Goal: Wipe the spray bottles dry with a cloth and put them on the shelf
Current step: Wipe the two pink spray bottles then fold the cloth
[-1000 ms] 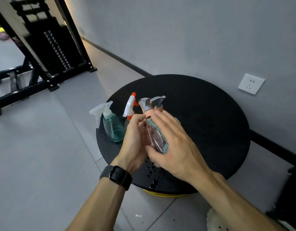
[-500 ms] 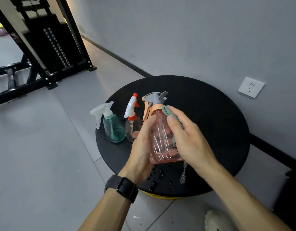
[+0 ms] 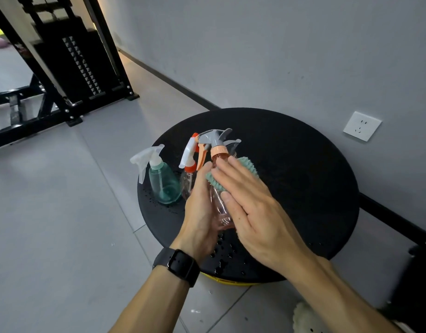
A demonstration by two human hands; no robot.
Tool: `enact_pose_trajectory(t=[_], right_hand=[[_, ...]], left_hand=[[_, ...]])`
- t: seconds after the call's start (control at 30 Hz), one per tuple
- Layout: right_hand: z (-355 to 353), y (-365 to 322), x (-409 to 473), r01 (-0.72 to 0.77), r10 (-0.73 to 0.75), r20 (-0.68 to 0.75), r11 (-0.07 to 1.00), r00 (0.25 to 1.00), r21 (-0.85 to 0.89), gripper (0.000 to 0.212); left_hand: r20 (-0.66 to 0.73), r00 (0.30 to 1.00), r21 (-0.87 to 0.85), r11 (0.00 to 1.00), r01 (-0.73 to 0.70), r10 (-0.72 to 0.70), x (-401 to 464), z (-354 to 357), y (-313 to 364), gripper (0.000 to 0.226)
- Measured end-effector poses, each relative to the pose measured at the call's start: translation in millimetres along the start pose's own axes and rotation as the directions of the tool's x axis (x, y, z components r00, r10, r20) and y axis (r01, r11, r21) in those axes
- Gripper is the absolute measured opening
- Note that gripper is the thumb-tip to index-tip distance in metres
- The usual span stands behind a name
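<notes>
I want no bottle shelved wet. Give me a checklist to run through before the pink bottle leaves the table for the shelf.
1. Pink bottle held securely: ok; the left hand is curled round its side.
2. Green cloth on the bottle: ok; the right hand presses it against the bottle with straight fingers.
3. Pink bottle dry: cannot tell; both hands cover most of it.
4. Black table dry: not ok; droplets lie near its front edge.
5. Other bottles out of the way: ok; the teal bottle and the orange-capped bottle stand upright to the left.
6. Shelf free: cannot tell; no shelf plainly in view.
</notes>
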State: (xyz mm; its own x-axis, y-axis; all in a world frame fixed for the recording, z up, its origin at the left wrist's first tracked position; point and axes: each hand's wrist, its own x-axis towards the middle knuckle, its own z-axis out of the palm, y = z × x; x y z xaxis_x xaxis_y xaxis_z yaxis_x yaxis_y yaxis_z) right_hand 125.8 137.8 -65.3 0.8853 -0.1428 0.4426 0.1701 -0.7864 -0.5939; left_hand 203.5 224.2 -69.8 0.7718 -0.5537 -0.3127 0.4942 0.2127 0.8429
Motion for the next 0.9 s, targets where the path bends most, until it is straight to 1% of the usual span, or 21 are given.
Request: enact_pose_trajectory(t=[0.07, 0.17, 0.23, 0.3, 0.37, 0.47, 0.53, 0.63, 0.73, 0.8, 0.9], right_hand=[[-1, 0, -2, -0.031, 0.033, -0.016, 0.996, 0.999, 0.081, 0.043], [-6, 4, -2, -0.149, 0.163, -0.029, 0.951, 0.986, 0.270, 0.043], [-10, 9, 0, -0.213, 0.237, -0.022, 0.906, 0.971, 0.365, 0.043], [-14, 13, 4, -0.264, 0.300, -0.022, 0.868, 0.954, 0.421, 0.041], [-17, 17, 7, -0.313, 0.345, -0.001, 0.851, 0.938, 0.421, 0.040], [-19, 15, 10, -0.320, 0.338, 0.019, 0.868, 0.941, 0.379, 0.041], [-19, 11, 11, -0.302, 0.315, 0.019, 0.887, 0.949, 0.349, 0.042], [-16, 4, 5, -0.246, 0.255, 0.001, 0.930, 0.967, 0.275, 0.043], [-9, -2, -3, -0.198, 0.208, -0.020, 0.952, 0.978, 0.233, 0.043], [-6, -4, -6, -0.171, 0.183, -0.041, 0.962, 0.982, 0.211, 0.045], [-7, -4, -7, -0.162, 0.177, -0.056, 0.965, 0.983, 0.205, 0.045]], left_hand=[[0.005, 1.000, -0.038, 0.999, -0.007, 0.007, 1, 1, 0, 0.051], [0.030, 1.000, -0.048, 0.999, -0.002, 0.004, 1, 4, -2, 0.049], [0.064, 0.998, -0.023, 1.000, 0.012, -0.011, -3, 8, -6, 0.046], [0.081, 0.996, 0.023, 0.999, 0.044, -0.046, -7, 11, -10, 0.047], [0.093, 0.993, 0.047, 0.997, 0.067, -0.071, -10, 14, -12, 0.049], [0.102, 0.993, 0.004, 0.998, 0.056, -0.056, -10, 16, -11, 0.051], [0.109, 0.994, -0.040, 0.999, 0.033, -0.029, -9, 16, -10, 0.050], [0.089, 0.996, -0.158, 0.987, -0.001, 0.015, -6, 13, -10, 0.047], [0.084, 0.996, -0.260, 0.966, 0.003, 0.019, -3, 9, -7, 0.054], [0.103, 0.994, -0.277, 0.961, 0.006, 0.023, -1, 7, -5, 0.058], [0.138, 0.990, -0.275, 0.961, 0.007, 0.032, 1, 7, -6, 0.056]])
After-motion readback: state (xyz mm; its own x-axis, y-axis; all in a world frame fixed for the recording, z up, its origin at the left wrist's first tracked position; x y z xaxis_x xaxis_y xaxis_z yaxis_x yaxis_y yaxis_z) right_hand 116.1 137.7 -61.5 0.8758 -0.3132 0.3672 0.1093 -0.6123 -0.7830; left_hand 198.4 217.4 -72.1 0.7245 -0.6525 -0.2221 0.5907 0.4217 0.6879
